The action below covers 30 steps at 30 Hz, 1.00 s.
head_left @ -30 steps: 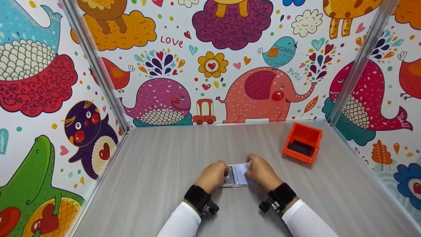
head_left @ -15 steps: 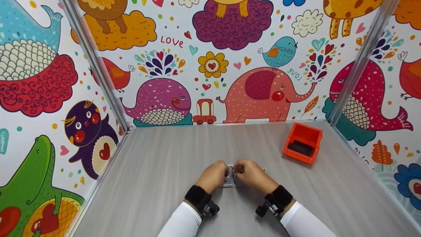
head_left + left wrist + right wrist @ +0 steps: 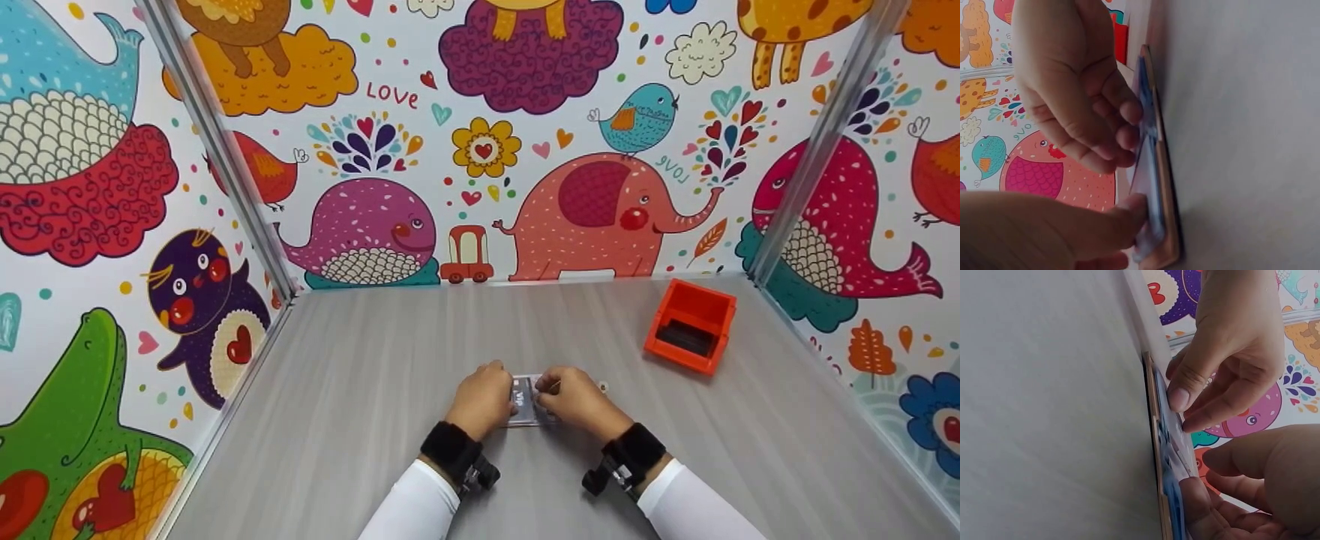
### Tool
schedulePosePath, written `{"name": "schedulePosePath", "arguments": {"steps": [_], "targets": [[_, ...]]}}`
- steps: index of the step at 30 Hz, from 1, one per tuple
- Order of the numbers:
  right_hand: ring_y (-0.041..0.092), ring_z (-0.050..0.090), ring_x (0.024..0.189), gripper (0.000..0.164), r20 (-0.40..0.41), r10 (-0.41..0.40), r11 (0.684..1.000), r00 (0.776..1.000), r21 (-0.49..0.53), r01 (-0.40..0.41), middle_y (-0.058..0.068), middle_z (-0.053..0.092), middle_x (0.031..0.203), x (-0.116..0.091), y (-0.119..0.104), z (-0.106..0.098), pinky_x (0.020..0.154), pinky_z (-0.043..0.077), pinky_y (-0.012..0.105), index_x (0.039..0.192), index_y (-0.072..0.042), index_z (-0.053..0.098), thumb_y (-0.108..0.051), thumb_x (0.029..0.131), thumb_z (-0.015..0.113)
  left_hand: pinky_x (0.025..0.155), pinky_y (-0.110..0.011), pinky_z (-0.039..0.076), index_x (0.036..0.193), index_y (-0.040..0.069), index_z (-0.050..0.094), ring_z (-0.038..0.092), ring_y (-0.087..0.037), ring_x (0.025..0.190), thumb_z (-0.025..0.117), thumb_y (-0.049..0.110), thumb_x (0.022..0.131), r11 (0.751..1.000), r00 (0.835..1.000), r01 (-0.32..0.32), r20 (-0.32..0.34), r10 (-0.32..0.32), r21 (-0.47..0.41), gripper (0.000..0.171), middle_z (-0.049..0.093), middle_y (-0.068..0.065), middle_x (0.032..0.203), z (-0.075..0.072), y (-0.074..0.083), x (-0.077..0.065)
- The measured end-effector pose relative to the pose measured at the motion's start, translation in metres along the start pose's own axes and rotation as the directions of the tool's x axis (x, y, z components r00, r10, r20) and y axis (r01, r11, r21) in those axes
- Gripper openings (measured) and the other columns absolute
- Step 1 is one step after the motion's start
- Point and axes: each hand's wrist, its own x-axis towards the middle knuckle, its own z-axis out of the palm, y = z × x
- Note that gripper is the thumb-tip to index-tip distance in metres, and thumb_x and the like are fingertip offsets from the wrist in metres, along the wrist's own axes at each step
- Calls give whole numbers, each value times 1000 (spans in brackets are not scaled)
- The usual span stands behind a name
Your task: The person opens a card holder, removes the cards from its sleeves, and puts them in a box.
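Note:
A thin card holder (image 3: 536, 421) with clear plastic sleeves and a tan edge lies spread on the table. Under its left sleeve shows a dark card (image 3: 520, 401) lettered "VIP". My left hand (image 3: 480, 400) holds the holder's left side; in the left wrist view its thumb (image 3: 1135, 209) presses on the sleeve. At the holder's middle is my right hand (image 3: 576, 397), bent fingertips right at the plastic, with a gap between thumb and forefinger in the right wrist view. The right hand covers most of the holder's right half in the head view.
An orange bin (image 3: 688, 295) with dark flat pieces (image 3: 684, 337) in it stands toward the back right of the grey table (image 3: 375, 360). Patterned wall panels close in the back and sides. A small pale round bit (image 3: 602, 386) shows just past the right hand.
My right hand has moved left from the holder's right edge to its middle. The left hand's fingers have shifted outward, and the "VIP" lettering now shows.

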Motion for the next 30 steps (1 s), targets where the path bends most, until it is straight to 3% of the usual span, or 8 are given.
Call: {"name": "schedulePosePath", "arguments": {"steps": [7, 10, 14, 21, 30], "targets": [[12, 68, 80, 8, -22, 9, 1000, 1000, 14, -9, 6, 81, 89, 0, 2, -1, 73, 58, 28, 98, -2, 80, -4, 91, 83, 79, -45, 63, 94, 8, 80, 76, -27, 88, 93, 15, 89, 999, 1000, -15, 25, 14, 31, 15, 76, -5, 95, -3, -3, 2], [12, 67, 82, 10, -31, 8, 1000, 999, 2, -8, 5, 80, 89, 0, 2, 0, 76, 57, 29, 100, -1, 81, -4, 90, 82, 80, -45, 63, 93, 9, 79, 75, -26, 87, 96, 17, 88, 1000, 999, -8, 49, 8, 4, 19, 77, -5, 94, -4, -3, 2], [15, 72, 85, 24, -27, 39, 999, 999, 33, -38, 10, 83, 96, 1, 3, 0, 76, 60, 28, 114, 6, 81, -2, 91, 78, 79, -44, 62, 92, 10, 77, 74, -24, 84, 100, 22, 85, 1000, 999, -21, 45, 22, -24, 26, 78, -4, 92, -4, -4, 1], [12, 73, 75, 37, -13, 102, 990, 995, 99, -100, 14, 85, 101, 3, 7, 1, 63, 56, 22, 127, 10, 79, -3, 93, 75, 74, -41, 60, 88, 11, 74, 68, -19, 77, 100, 22, 84, 997, 998, -61, 10, 61, -45, 29, 75, -2, 87, 0, -4, 1], [11, 74, 71, 41, 56, 193, 931, 980, 304, -200, 16, 85, 95, 5, 10, -3, 64, 63, 24, 132, 16, 74, -3, 96, 74, 74, -40, 60, 87, 11, 74, 67, -19, 76, 100, 22, 86, 998, 998, -61, 11, 61, -28, 27, 72, 0, 86, 4, 0, 2]]}}
